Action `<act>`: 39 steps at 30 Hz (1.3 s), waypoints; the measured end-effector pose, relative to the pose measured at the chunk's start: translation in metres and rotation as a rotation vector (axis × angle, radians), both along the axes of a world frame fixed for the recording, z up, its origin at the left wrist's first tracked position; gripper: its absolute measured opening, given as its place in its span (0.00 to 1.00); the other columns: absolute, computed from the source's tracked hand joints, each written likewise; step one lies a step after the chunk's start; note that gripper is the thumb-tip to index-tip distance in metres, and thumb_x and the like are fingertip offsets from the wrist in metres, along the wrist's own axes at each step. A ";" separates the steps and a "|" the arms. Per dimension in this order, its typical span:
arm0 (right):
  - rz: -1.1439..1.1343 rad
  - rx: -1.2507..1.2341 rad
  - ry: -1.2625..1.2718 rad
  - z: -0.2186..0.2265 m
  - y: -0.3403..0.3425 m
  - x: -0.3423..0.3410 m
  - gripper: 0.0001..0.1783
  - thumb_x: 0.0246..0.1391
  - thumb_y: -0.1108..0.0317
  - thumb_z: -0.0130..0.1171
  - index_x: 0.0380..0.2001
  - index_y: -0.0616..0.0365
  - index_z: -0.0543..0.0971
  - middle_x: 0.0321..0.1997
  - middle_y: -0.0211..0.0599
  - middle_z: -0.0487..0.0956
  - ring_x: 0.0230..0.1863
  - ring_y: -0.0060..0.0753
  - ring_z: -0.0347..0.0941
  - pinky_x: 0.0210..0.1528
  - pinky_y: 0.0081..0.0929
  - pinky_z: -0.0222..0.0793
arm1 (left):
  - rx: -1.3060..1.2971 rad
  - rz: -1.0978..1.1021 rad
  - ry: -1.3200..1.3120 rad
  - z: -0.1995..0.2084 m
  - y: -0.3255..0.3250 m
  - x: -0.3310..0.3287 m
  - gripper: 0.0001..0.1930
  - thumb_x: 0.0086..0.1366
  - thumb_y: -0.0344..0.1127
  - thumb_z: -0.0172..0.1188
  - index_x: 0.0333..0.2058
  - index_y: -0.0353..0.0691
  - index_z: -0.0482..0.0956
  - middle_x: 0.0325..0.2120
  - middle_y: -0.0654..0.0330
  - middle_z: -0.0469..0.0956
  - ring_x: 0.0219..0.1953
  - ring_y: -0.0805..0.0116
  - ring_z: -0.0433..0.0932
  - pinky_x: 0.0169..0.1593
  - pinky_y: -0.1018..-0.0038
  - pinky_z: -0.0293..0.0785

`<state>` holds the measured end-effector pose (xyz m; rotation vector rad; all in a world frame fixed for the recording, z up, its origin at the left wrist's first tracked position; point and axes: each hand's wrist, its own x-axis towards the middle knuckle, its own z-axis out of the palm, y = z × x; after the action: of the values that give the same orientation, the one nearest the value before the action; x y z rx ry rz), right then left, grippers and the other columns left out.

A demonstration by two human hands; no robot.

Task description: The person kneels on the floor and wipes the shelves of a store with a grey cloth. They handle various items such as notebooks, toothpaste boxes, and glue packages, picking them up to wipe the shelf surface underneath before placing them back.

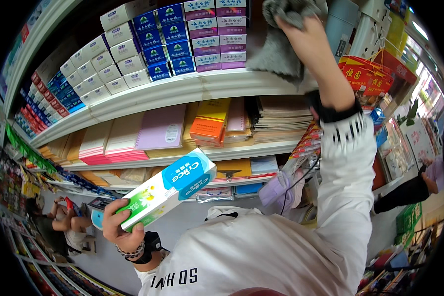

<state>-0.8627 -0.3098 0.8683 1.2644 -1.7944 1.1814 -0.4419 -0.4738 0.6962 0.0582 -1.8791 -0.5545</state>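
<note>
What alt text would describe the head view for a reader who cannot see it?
A person's left hand holds a long white, green and blue box, and the right hand holds a grey cloth at a white shelf. Small boxes stand stacked on that shelf; notebooks lie below.

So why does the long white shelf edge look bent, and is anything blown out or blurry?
Head view: the fisheye lens bows the white shelf edge, and black fills the corners; same head view, a light near the upper right rim looks blown out; head view again, the box in the left hand looks fairly sharp, while goods along the left rim look softer.
</note>
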 end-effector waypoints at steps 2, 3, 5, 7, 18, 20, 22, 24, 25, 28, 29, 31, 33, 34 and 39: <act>0.123 -0.080 -0.032 0.018 -0.035 -0.008 0.16 0.51 0.69 0.52 0.45 0.60 0.68 0.44 0.39 0.71 0.42 0.27 0.67 0.47 0.23 0.61 | 0.010 0.009 -0.011 -0.003 -0.010 0.005 0.18 0.47 0.39 0.64 0.33 0.35 0.72 0.35 0.44 0.73 0.34 0.58 0.75 0.38 0.69 0.71; 0.145 0.027 -0.328 0.032 -0.042 0.004 0.17 0.50 0.70 0.52 0.44 0.62 0.68 0.42 0.39 0.71 0.42 0.28 0.66 0.45 0.23 0.62 | 0.016 0.017 -0.020 -0.005 -0.014 0.008 0.18 0.47 0.40 0.64 0.33 0.35 0.72 0.35 0.44 0.73 0.34 0.58 0.75 0.38 0.69 0.71; 0.485 0.142 -0.206 0.028 -0.064 -0.051 0.19 0.49 0.68 0.53 0.45 0.63 0.68 0.44 0.43 0.70 0.45 0.34 0.67 0.44 0.25 0.64 | 0.043 0.016 -0.027 -0.009 -0.020 0.008 0.19 0.48 0.41 0.64 0.34 0.36 0.72 0.35 0.45 0.73 0.35 0.58 0.74 0.39 0.68 0.70; 0.272 0.238 -0.511 0.029 -0.074 -0.044 0.23 0.48 0.63 0.57 0.48 0.58 0.70 0.50 0.39 0.72 0.50 0.32 0.66 0.52 0.23 0.60 | 0.064 0.037 -0.031 -0.015 -0.025 0.011 0.19 0.49 0.41 0.64 0.35 0.36 0.72 0.35 0.45 0.73 0.35 0.58 0.74 0.40 0.68 0.70; -0.313 1.336 -0.204 0.015 -0.102 -0.086 0.32 0.51 0.47 0.46 0.57 0.50 0.62 0.61 0.40 0.61 0.61 0.41 0.56 0.59 0.35 0.52 | 0.245 -0.043 0.015 -0.034 -0.024 -0.016 0.18 0.50 0.41 0.63 0.36 0.37 0.72 0.37 0.47 0.72 0.36 0.59 0.73 0.41 0.68 0.68; -0.321 1.342 -0.176 0.022 -0.090 -0.066 0.29 0.49 0.54 0.48 0.55 0.50 0.65 0.56 0.44 0.67 0.56 0.44 0.62 0.55 0.33 0.58 | 0.219 -0.058 0.049 -0.030 -0.020 -0.027 0.19 0.51 0.43 0.63 0.36 0.37 0.72 0.37 0.47 0.72 0.37 0.59 0.72 0.41 0.68 0.68; -0.265 1.247 -0.161 0.031 -0.070 -0.017 0.28 0.48 0.58 0.49 0.53 0.57 0.66 0.54 0.50 0.68 0.55 0.47 0.64 0.54 0.34 0.59 | 0.227 -0.084 0.136 -0.032 -0.018 -0.036 0.19 0.51 0.44 0.62 0.37 0.38 0.72 0.38 0.47 0.72 0.37 0.59 0.72 0.42 0.68 0.67; -0.181 1.207 -0.177 0.022 -0.056 -0.012 0.24 0.45 0.65 0.49 0.49 0.59 0.69 0.48 0.51 0.72 0.51 0.48 0.67 0.50 0.33 0.62 | 0.248 -0.140 0.218 -0.037 -0.014 -0.051 0.21 0.52 0.46 0.61 0.39 0.39 0.70 0.40 0.47 0.70 0.39 0.59 0.70 0.44 0.67 0.65; -0.171 1.190 -0.169 0.013 -0.048 -0.012 0.22 0.44 0.69 0.49 0.46 0.60 0.70 0.46 0.52 0.73 0.49 0.49 0.68 0.48 0.34 0.63 | 0.241 -0.152 0.249 -0.034 -0.011 -0.060 0.21 0.53 0.46 0.61 0.40 0.39 0.69 0.40 0.47 0.70 0.40 0.59 0.70 0.44 0.67 0.65; -0.105 1.030 0.045 -0.004 -0.019 0.015 0.20 0.38 0.78 0.48 0.40 0.61 0.72 0.42 0.50 0.73 0.45 0.51 0.69 0.45 0.37 0.65 | 0.183 -0.146 0.326 -0.018 0.000 -0.078 0.22 0.54 0.46 0.60 0.43 0.40 0.67 0.43 0.46 0.68 0.42 0.59 0.69 0.47 0.66 0.64; -0.096 0.910 0.153 -0.010 -0.006 0.027 0.20 0.36 0.80 0.47 0.39 0.60 0.72 0.43 0.49 0.72 0.44 0.52 0.68 0.44 0.38 0.65 | 0.183 -0.167 0.369 -0.013 0.005 -0.083 0.22 0.55 0.47 0.59 0.43 0.41 0.67 0.43 0.46 0.68 0.43 0.58 0.69 0.47 0.65 0.65; -0.023 0.722 0.149 -0.022 0.024 0.046 0.21 0.36 0.81 0.48 0.39 0.57 0.73 0.44 0.48 0.71 0.45 0.52 0.68 0.45 0.38 0.65 | 0.147 -0.218 0.429 0.000 0.015 -0.092 0.21 0.55 0.44 0.59 0.43 0.38 0.69 0.47 0.46 0.66 0.48 0.55 0.68 0.53 0.62 0.63; 0.058 0.479 0.071 -0.036 0.066 0.073 0.21 0.33 0.82 0.48 0.37 0.55 0.73 0.46 0.47 0.70 0.44 0.50 0.68 0.46 0.38 0.65 | 0.191 -0.200 0.460 0.014 0.031 -0.108 0.20 0.56 0.43 0.58 0.43 0.37 0.69 0.47 0.45 0.66 0.48 0.55 0.68 0.53 0.61 0.63; 0.097 0.461 0.045 -0.047 0.084 0.081 0.25 0.30 0.83 0.49 0.38 0.54 0.73 0.46 0.48 0.69 0.45 0.51 0.68 0.46 0.37 0.65 | 0.159 -0.152 0.438 0.023 0.038 -0.115 0.20 0.56 0.41 0.58 0.43 0.36 0.70 0.47 0.44 0.66 0.48 0.55 0.68 0.53 0.61 0.63; 0.359 0.541 -0.365 -0.128 0.143 0.082 0.34 0.26 0.85 0.50 0.45 0.48 0.72 0.49 0.51 0.68 0.48 0.55 0.66 0.46 0.34 0.66 | -0.028 -0.074 0.353 0.066 0.084 -0.190 0.18 0.50 0.26 0.60 0.41 0.34 0.71 0.45 0.47 0.69 0.48 0.57 0.69 0.49 0.67 0.67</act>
<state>-0.7811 -0.1670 0.7404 1.8312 -2.3282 1.2166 -0.6319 -0.3901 0.7621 -0.1216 -1.5492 -0.5496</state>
